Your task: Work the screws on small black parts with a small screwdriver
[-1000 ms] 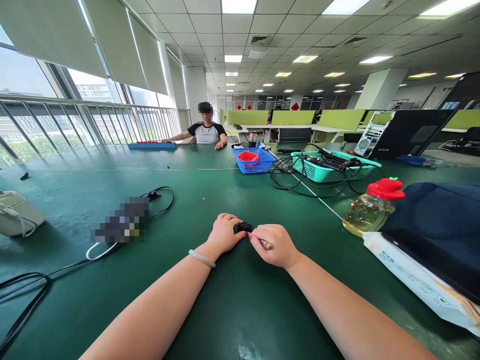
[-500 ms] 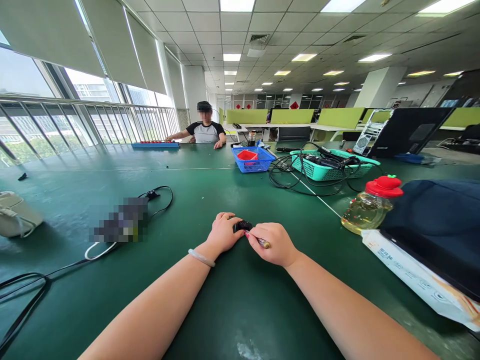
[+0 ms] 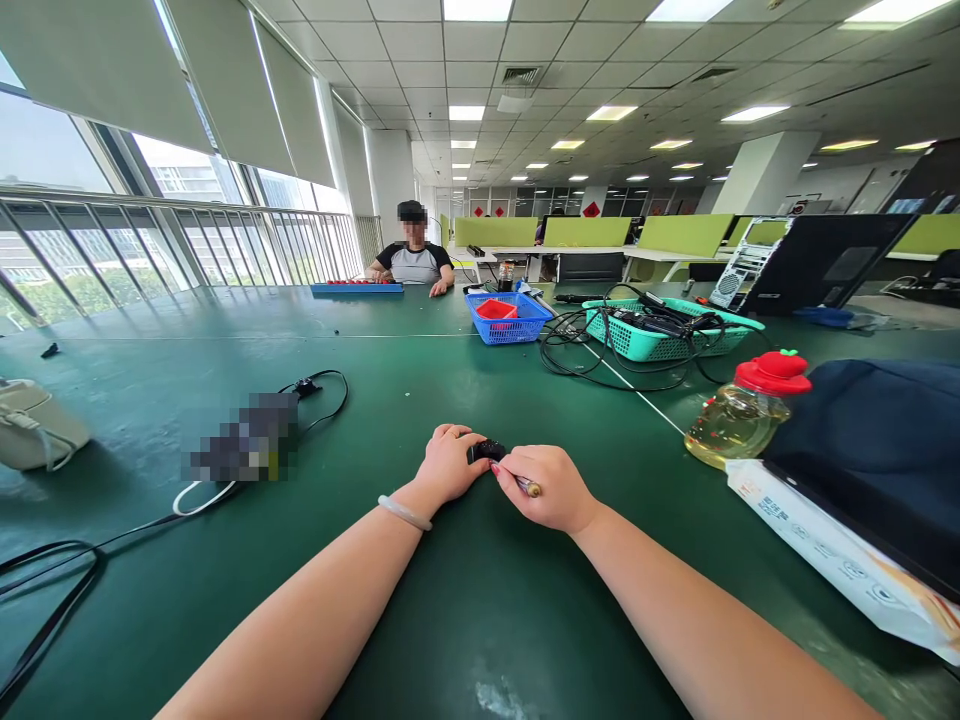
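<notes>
On the green tabletop, my left hand (image 3: 448, 464) holds a small, dark, rounded object (image 3: 488, 450) between its fingers and thumb. What the object is I cannot make out. A pale bracelet circles the left wrist. My right hand (image 3: 550, 488) pinches a slim pen-like tool (image 3: 528, 487) with a gold-coloured rear end. Its front end points toward the dark object, close to the left thumb. Whether the tip touches the object is hidden by the fingers.
Ahead stand a blue basket (image 3: 477, 327) and a teal basket (image 3: 643, 345) with tangled black cables. On the right are a red-lidded bottle (image 3: 739, 425), a white packet (image 3: 832, 560) and a dark bag (image 3: 862, 420). Across the table, a person (image 3: 415, 262) sits by a blue tray (image 3: 356, 289).
The blue tray across the table has slid to the right, with the other person's hand at it. My own hands keep almost the same pose and place.
</notes>
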`<state>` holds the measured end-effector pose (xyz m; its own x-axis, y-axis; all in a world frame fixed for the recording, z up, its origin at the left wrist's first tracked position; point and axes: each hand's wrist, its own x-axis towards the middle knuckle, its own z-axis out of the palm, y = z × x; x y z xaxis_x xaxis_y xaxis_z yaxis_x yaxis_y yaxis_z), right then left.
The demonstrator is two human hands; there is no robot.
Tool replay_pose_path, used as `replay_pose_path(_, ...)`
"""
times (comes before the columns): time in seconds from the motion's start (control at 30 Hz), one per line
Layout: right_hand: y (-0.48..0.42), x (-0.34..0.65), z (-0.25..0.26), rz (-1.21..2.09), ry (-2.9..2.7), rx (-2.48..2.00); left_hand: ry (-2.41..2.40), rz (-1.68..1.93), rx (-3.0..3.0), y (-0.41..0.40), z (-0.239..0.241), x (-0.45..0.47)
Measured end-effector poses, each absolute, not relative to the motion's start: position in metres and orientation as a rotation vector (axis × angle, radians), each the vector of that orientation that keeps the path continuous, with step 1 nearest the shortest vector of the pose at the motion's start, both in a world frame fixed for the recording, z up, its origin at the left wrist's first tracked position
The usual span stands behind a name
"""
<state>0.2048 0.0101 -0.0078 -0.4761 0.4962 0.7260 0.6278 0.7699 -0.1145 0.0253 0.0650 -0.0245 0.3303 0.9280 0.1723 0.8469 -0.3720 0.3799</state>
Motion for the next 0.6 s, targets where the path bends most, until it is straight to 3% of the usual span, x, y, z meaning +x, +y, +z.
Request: replay_pose_path(0.6,0.0107,0.2057,-0.0079,-0.252,-2.165,-0.885,1.601,0.548,2.366,0.0664,-0.0254,0.0254)
